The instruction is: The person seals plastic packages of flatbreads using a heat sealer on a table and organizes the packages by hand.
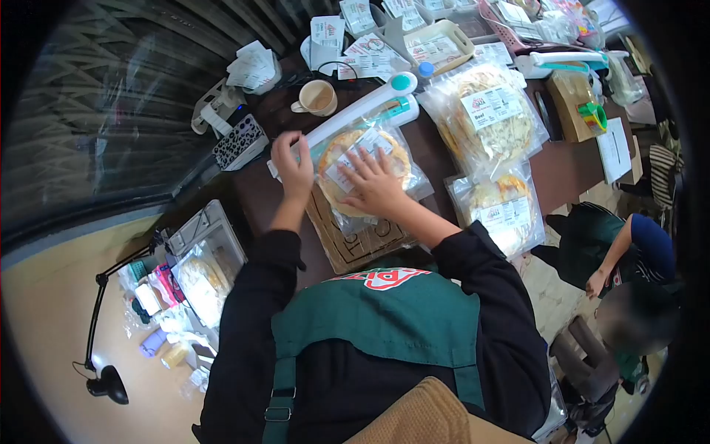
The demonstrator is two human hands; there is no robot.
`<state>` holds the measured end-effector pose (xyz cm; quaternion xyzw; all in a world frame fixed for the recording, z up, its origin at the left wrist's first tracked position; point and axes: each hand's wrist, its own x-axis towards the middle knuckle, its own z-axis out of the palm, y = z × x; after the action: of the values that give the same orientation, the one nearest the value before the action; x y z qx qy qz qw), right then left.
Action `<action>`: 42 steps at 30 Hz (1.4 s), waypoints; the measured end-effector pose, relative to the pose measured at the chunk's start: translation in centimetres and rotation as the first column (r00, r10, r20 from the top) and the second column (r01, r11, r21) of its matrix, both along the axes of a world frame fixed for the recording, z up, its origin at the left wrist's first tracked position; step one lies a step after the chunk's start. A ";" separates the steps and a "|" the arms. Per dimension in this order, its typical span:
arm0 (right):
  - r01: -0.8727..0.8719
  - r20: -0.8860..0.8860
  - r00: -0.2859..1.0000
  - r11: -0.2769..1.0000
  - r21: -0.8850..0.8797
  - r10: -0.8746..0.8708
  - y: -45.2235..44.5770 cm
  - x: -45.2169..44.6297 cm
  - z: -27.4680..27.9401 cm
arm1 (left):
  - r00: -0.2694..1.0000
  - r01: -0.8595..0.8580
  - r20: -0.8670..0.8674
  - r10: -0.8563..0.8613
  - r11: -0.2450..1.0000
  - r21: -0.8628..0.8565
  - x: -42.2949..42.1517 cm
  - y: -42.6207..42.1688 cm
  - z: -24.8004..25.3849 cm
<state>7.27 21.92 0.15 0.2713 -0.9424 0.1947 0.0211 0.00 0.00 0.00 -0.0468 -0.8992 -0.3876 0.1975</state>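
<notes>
A bagged pizza [336,144] with a white printed label lies in front of me, partly over a brown cardboard piece [342,248]. My right hand [376,181] rests flat on the bag and label, fingers spread. Just left of the bag is my left hand [293,166], its fingers loosely bent and the thumb apart; nothing shows in it. It is beside the near end of a long white bag sealer [347,112] with a teal round end. The sealer lies along the far side of the bag, and the hand hides its lower left end.
Stacked bagged flatbreads labelled Beef [492,107] and another bagged pizza [503,211] lie to the right. A mug [318,98] stands behind the sealer, near a leopard-print phone [241,142]. Label stacks [370,55] line the back. Another person [617,248] is at right.
</notes>
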 end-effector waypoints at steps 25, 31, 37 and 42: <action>0.025 0.022 0.999 0.997 -0.076 -0.023 -3.4 0.8 -1.6 | 0.828 0.449 0.513 -0.226 0.815 -0.366 -8.0 5.7 -1.3; -0.166 -0.003 0.986 0.976 -0.143 0.167 -6.6 0.2 -2.8 | 0.863 0.428 0.424 -0.273 0.842 -0.328 -8.0 5.3 -2.6; 0.248 -0.005 0.967 0.945 -0.214 -0.255 -0.2 1.3 -1.0 | 0.849 0.420 0.477 -0.226 0.836 -0.352 -8.1 5.2 -1.7; 0.603 0.112 0.797 0.791 -0.099 -0.594 5.9 4.5 -1.1 | 0.845 0.441 0.478 -0.238 0.815 -0.375 -8.1 5.1 -1.7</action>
<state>11.82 27.79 -0.98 -0.0503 -0.9652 0.2488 0.0637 -8.10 5.05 -1.72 -0.1745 -0.9627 -0.1877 -0.0870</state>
